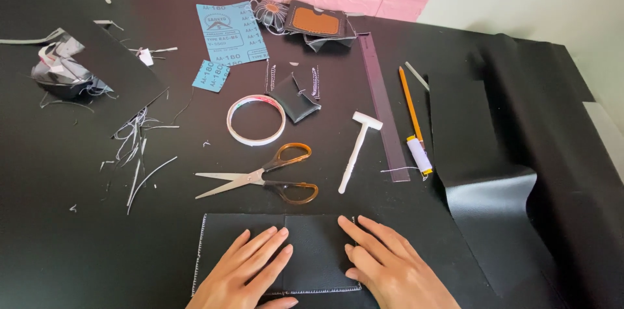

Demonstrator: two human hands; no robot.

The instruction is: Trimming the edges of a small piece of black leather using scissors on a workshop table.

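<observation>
1. Black stitched leather piece [305,250] lay flat at the near edge of the black work table [78,231], white stitching visible along its left and bottom edges.
2. Left hand [250,270] rested palm-down on the piece's left half, fingers released and spread flat, gripping nothing.
3. Right hand [390,267] rested palm-down on its right half, fingers extended flat, fingertips reaching the top edge; no grasp.
4. Orange-handled scissors [266,181] lay just beyond the piece, blades shut, pointing left.
5. White mallet [357,148] lay right of the scissors, head away from the person.
6. Roll of double-sided tape [256,120] sat beyond the scissors; small folded black leather piece [296,102] just beside it.
7. Purple ruler [385,109], orange pencil [411,104] and white thread spool [419,154] lay right of the mallet.
8. Blue sandpaper sheets [231,33] near the far edge; trimmed scraps [140,146] toward the left edge.
9. Black leather sheet [500,205] was draped at the right edge.
</observation>
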